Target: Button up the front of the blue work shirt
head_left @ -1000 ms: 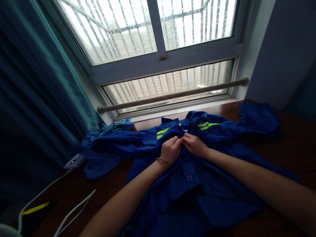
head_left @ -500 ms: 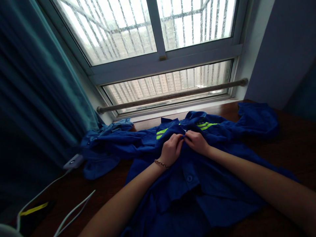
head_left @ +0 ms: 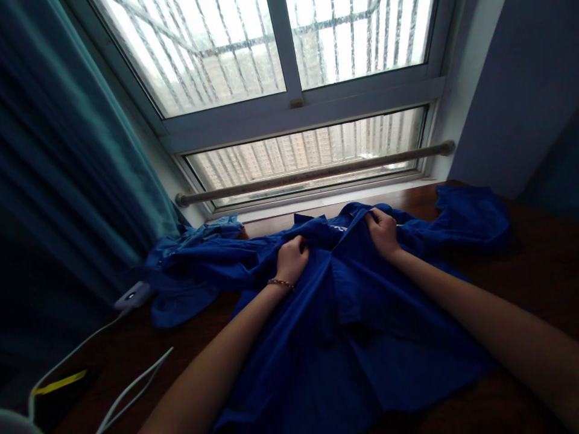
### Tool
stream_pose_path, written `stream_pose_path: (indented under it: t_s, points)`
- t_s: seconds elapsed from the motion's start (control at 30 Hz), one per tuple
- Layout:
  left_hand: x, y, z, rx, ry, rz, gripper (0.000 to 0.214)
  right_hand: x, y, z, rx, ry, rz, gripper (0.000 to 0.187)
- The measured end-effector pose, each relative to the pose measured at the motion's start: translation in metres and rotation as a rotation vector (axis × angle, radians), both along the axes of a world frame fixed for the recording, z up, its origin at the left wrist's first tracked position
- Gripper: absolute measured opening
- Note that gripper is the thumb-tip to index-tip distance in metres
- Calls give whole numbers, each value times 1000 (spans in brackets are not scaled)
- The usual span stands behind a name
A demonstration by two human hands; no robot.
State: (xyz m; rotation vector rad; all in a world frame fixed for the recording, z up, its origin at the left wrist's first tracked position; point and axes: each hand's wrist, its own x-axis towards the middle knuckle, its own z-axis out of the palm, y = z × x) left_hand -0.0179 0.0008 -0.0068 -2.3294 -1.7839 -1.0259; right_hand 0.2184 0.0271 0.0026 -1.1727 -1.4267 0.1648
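- The blue shirt lay front up on the counter, collar toward 12 o'clock, hem toward 6, and sleeves out toward 9 and 3, which made crosswise its long axis.
- Its front opening ran roughly 12 to 6, spread in a V at the top whose point sat between the hands.
- From that point the left hand was at 9 o'clock, the nearer of the two, its fingers curled nearly closed on gathered cloth, tips partly hidden.
- The right hand was between 2 and 3, farther up toward the collar, thumb and fingers pinched on the front edge.
- Farther out, a white box lay between 8 and 9, and the window stood at 12.
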Motion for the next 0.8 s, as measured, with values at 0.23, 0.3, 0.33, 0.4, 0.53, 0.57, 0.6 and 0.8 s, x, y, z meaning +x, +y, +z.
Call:
stream_pose_path:
  t_s: [0.23, 0.3, 0.33, 0.4, 0.53, 0.57, 0.6, 0.8]
  points:
    - [21, -31, 39, 163, 56, -185, 24, 1, 5, -5, -46, 24, -18, 34]
    - [33, -40, 40, 13, -64, -373, 22, 2, 7, -6, -57, 25, -20, 35]
    - [38, -43, 38, -67, -104, -433, 24, 1, 8, -8, -63, 25, -16, 36]
    - [44, -43, 29, -218, -173, -488, 26, 0, 9, -10, -80, 27, -7, 33]
    - [39, -29, 6, -694, -484, -494, 17, -5, 8, -13, -71, -33, -47, 22]
    - [36, -25, 1, -824, -592, -493, 16, -6, 6, -12, -32, -84, -70, 23]
    - [32, -21, -3, -930, -705, -493, 16, -8, 3, -11, 24, -150, -91, 25]
    - [19, -13, -10, -1017, -1072, -479, 13, -25, -31, 2, 299, -597, 187, 16]
